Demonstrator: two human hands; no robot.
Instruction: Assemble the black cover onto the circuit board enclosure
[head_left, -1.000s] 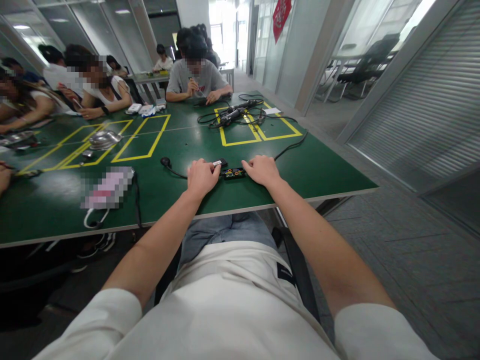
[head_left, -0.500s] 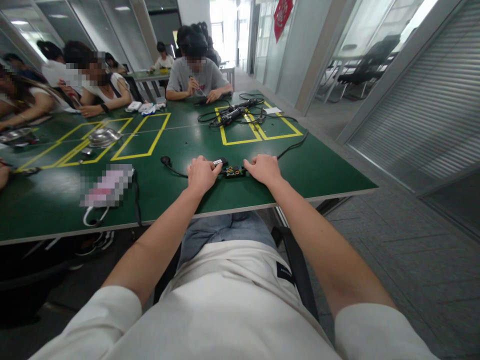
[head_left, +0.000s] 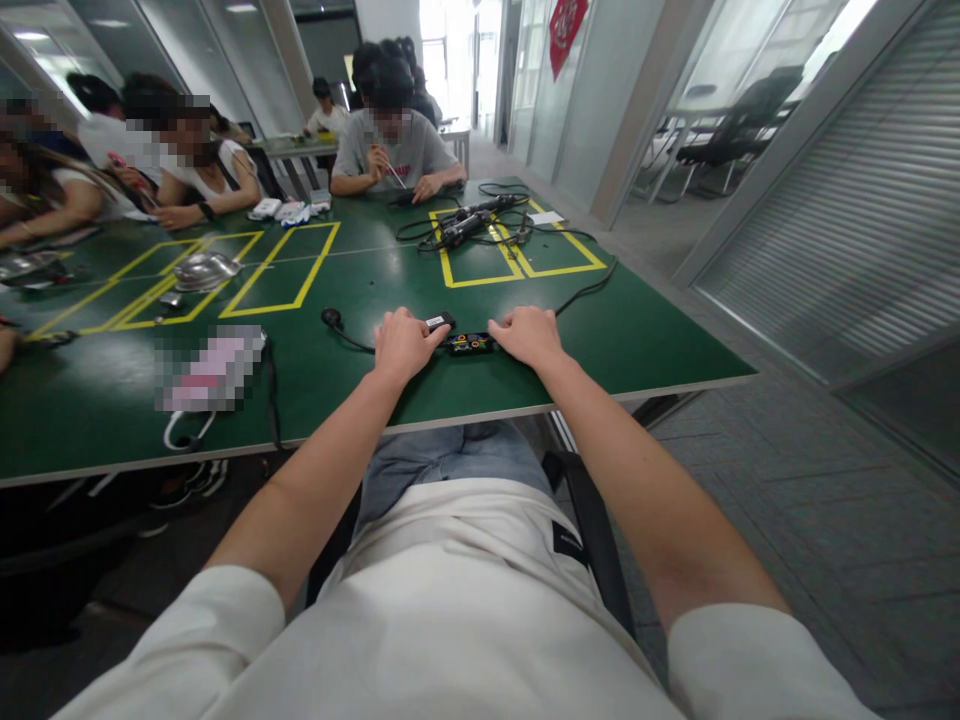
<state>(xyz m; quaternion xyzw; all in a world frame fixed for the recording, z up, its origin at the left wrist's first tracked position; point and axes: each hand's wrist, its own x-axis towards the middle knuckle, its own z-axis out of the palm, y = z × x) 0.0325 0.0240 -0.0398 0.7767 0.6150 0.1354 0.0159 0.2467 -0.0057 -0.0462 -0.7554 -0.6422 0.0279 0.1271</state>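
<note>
A small black housing (head_left: 469, 344) lies open on the green table in front of me, coloured electronic parts showing inside. My left hand (head_left: 405, 343) is closed at its left end. A black piece with a white label (head_left: 438, 322) sticks out by the left thumb and seems gripped there. My right hand (head_left: 527, 335) closes its thumb and fingers on the housing's right end; the undersides of both hands are hidden. From beneath my left hand a black cord runs left to a round black plug (head_left: 331, 318). Another black cord (head_left: 589, 291) trails right from behind my right hand.
Black tools with tangled cables (head_left: 476, 222) lie across yellow tape rectangles at the far side. To the left are a shiny metal part (head_left: 206, 270) and a blurred pink item (head_left: 214, 370) with a strap. People sit opposite and left. The table's right corner (head_left: 739, 372) juts out.
Both hands stay at the two ends of the housing. The housing and the labelled black piece have shifted very slightly; the view has tilted a little.
</note>
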